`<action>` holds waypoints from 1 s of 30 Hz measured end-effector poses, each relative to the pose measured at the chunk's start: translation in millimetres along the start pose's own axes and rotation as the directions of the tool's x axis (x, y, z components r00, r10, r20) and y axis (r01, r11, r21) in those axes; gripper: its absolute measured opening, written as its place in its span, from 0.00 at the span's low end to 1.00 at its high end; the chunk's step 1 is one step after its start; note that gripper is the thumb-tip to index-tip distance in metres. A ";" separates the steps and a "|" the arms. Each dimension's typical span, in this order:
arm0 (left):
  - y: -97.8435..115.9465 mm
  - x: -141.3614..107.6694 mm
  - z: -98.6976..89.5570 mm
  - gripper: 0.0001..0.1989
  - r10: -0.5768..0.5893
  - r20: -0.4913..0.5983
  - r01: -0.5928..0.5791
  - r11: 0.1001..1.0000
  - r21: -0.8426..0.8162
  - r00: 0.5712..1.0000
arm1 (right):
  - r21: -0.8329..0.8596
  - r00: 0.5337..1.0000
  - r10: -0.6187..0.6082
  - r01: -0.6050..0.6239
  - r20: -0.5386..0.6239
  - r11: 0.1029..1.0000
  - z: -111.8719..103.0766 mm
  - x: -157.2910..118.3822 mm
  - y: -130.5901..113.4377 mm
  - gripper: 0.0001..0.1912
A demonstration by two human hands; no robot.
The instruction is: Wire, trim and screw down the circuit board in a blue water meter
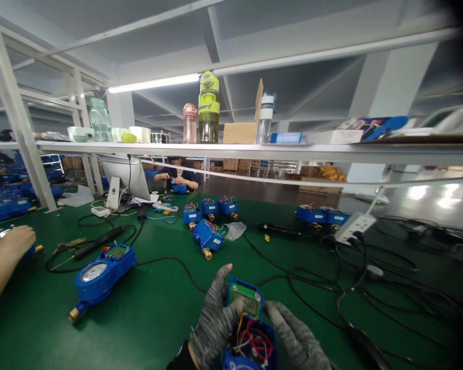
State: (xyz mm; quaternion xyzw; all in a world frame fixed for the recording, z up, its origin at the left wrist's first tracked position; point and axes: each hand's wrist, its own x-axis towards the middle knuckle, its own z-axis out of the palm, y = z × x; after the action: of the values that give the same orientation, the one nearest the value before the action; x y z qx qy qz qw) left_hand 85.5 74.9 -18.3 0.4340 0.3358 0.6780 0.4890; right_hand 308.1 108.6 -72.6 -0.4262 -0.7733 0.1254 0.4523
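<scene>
My left hand [216,321], in a grey knit glove, grips a green circuit board [250,300] with a small display, set in a blue frame. Its thumb lies across the board's face and one fingertip is bare. Directly below the board is an opened blue meter housing [268,334] with red, yellow and white wires inside. Along the right side of the housing lies my right hand [293,334], also gloved, its fingers stretched out and the tips close to the board's edge. Whether those tips touch it I cannot tell; the right thumb is hidden.
A blue meter [106,272] with brass fittings lies left on the green table. Further back stand several opened meters [210,236]. Black cables run right to a power strip [355,226]. A co-worker's hand [13,241] works at far left. Bottles stand on the overhead shelf [254,149].
</scene>
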 end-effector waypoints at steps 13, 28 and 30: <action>-3.3 1.6 2.2 0.25 -0.219 0.082 0.232 0.951 -0.204 0.972 | 0.205 0.988 0.133 -0.146 0.077 0.968 18.9 36.2 -20.8 0.17; 9.9 -6.9 -2.5 0.19 -0.185 0.193 0.189 0.982 -0.006 0.964 | 0.102 0.878 0.317 -0.374 0.359 0.922 1.7 37.2 -74.6 0.20; 9.3 -7.0 -3.8 0.18 -0.159 0.193 0.158 0.987 0.019 0.968 | 0.176 0.846 0.324 -0.428 0.423 0.887 -2.0 41.1 -83.1 0.19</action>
State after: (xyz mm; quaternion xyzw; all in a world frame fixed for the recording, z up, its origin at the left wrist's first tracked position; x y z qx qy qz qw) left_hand 79.6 65.4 -13.4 0.4704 0.3213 0.5908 0.5713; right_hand 255.0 89.7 1.0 -0.4737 -0.7230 0.3945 0.3116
